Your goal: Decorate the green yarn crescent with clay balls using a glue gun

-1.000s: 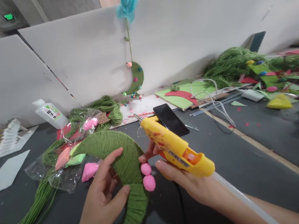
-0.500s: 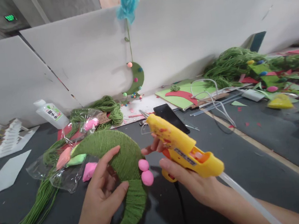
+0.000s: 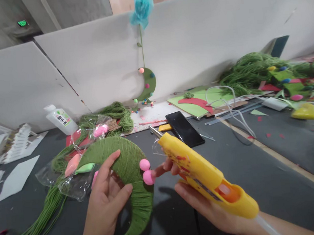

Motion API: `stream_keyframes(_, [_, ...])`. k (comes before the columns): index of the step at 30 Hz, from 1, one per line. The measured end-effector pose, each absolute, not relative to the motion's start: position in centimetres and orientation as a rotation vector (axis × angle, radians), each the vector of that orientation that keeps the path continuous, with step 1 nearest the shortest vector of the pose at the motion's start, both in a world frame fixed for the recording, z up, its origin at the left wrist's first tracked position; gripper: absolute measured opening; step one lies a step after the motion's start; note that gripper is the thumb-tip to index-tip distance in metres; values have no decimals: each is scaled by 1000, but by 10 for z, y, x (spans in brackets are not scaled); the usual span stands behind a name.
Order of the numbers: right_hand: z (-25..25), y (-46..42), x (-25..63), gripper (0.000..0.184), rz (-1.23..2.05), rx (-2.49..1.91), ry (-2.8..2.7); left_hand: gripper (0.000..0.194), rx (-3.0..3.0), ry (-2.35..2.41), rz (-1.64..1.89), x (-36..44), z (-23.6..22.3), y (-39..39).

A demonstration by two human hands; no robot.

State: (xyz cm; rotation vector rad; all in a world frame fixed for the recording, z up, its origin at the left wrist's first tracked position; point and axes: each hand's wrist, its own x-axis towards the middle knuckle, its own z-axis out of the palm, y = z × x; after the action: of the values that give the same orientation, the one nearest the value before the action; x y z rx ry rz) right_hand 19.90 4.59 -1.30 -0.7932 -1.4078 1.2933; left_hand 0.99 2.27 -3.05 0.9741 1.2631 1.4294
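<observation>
A crescent moon wrapped in green yarn (image 3: pixel 129 161) is gripped by my left hand (image 3: pixel 103 198), thumb and fingers on its inner side. Two pink balls (image 3: pixel 148 177) sit one above the other on its outer right edge. My right hand (image 3: pixel 205 206) holds a yellow hot glue gun (image 3: pixel 204 172), its metal nozzle pointing up and left, with fine glue strings near it and a clear glue stick (image 3: pixel 268 227) out of its back. One finger of that hand reaches out to the lower pink ball and appears to touch it.
Behind lie a black phone (image 3: pixel 184 128), green yarn (image 3: pixel 117 116), a plastic bag of coloured clay (image 3: pixel 79 178) and a white bottle (image 3: pixel 60 119). A smaller moon ornament (image 3: pixel 150 82) hangs against the white partition (image 3: pixel 194 42). A white cable (image 3: pixel 239 114) lies right.
The glue gun has moved down and right and turned slightly. An outstretched right finger has come to the lower pink ball. The view has shifted a little; my left hand keeps its hold.
</observation>
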Motion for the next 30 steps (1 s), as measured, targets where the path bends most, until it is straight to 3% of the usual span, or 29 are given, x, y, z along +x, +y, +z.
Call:
stream_keyframes(5, [-25,48,207,20,1053,-720,-1530,75,863,1208,1405,5,-28,25])
stream_keyframes(11, [-25,61,205,4,1252,-765,-1071,52,647,988,1171,-9,-21,30])
stream_keyframes(15, [-24,61,203,9,1295,-780,-1027,41,678,1000,1163,-14,-23,31])
stream_keyframes(23, [-36,53,214,12,1217,-769,-1384,65,906,1027,1140,-6,-35,30])
stream_keyframes(30, [-26,63,207,12,1261,-804,-1082,65,1168,1093,786,-3,-61,38])
